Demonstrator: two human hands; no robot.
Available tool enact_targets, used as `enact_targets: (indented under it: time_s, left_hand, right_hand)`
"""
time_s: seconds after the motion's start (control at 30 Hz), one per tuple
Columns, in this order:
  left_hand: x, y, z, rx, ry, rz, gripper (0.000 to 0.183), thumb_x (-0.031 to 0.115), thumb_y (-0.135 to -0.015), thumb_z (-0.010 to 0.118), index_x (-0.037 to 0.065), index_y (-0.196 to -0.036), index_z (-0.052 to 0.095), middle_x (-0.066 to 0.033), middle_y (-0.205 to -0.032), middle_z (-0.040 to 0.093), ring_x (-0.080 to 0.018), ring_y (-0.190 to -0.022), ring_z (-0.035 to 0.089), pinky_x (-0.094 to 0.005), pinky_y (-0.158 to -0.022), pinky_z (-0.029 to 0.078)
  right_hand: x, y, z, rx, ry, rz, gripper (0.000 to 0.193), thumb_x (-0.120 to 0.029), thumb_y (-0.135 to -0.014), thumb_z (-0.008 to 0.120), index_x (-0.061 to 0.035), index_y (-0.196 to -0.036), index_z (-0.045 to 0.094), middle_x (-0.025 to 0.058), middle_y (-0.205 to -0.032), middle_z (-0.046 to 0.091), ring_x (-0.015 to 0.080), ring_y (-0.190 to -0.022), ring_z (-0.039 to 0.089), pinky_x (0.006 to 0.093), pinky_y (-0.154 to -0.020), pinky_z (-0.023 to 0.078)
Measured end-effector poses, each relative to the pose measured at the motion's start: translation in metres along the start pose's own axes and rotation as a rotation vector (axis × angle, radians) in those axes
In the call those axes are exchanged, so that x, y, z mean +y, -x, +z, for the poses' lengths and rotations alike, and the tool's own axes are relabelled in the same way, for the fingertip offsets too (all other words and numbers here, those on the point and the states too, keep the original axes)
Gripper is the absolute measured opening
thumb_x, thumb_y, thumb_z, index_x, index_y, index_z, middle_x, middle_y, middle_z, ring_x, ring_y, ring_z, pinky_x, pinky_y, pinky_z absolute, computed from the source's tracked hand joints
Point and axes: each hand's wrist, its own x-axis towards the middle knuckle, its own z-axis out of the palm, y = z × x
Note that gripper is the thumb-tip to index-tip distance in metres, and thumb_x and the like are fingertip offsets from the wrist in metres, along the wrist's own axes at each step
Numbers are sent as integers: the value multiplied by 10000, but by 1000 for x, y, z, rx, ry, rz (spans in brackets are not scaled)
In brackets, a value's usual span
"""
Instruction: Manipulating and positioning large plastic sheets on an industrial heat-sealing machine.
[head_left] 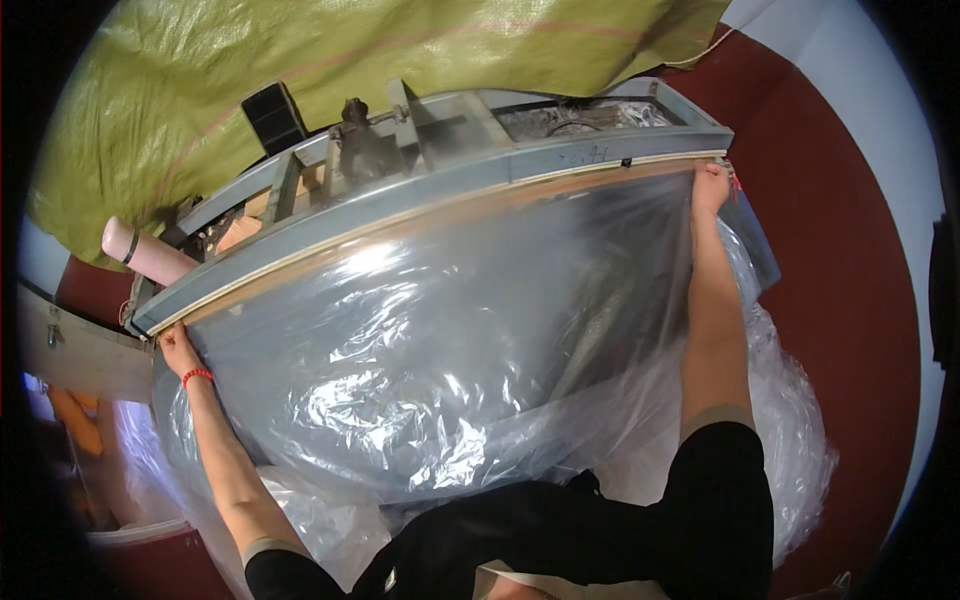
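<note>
A wide sheet of clear plastic film (400, 330) stretches between my two arms, shiny and wrinkled with reflections. Its far edge lies along the pale strip on a long grey metal frame (420, 188). At the frame's left end my left hand (178, 350), with a red bead bracelet (197, 376) at the wrist, is closed on one corner of the film. My right hand (711, 187) pinches the film's other corner, close under the frame's right end. The fingertips of both hands are partly hidden.
A pink cylinder (150, 250) and a dark phone-like object (273, 118) rest at the frame's far side, before a yellow-green woven sheet (400, 45). More crumpled film (785, 430) hangs at the right over a dark red floor (840, 260). A wooden panel (85, 345) stands at left.
</note>
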Motion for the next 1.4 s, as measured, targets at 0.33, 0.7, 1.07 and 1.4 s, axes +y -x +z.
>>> enact_targets:
  time_s: [0.33,0.7,1.07,1.4]
  left_hand:
    - [41,22,19,75,273,-222,42,112,-819,510,77,-799,500,-2,-726,515,-98,-608,493,-231,-522,431]
    - [157,94,-57,-426,-5,97,52,53,-846,482,73,-823,524,38,-731,489,-43,-660,454,-173,-588,371]
    - [241,183,-132,-506,72,147,45,4,-833,497,26,-860,525,5,-836,535,-79,-767,520,-206,-679,423]
    - [240,196,-191,-1050,-401,-204,133,158,-857,530,28,-859,557,-11,-723,565,-68,-664,527,-211,-566,432]
  right_hand:
    - [-8,-3,-22,-152,-554,307,168,-190,-861,501,-29,-814,493,50,-676,533,130,-579,521,266,-497,434]
    - [-79,24,-173,37,95,-111,260,-251,-815,577,-30,-930,653,107,-909,649,166,-819,600,295,-754,452]
    - [-420,305,-67,-920,-629,-908,381,-92,-727,644,-58,-1092,540,91,-1132,520,236,-1056,493,334,-917,381]
    - [-413,370,-19,-1759,-736,-365,133,-172,-766,649,-42,-768,623,-19,-686,585,59,-651,511,210,-601,424]
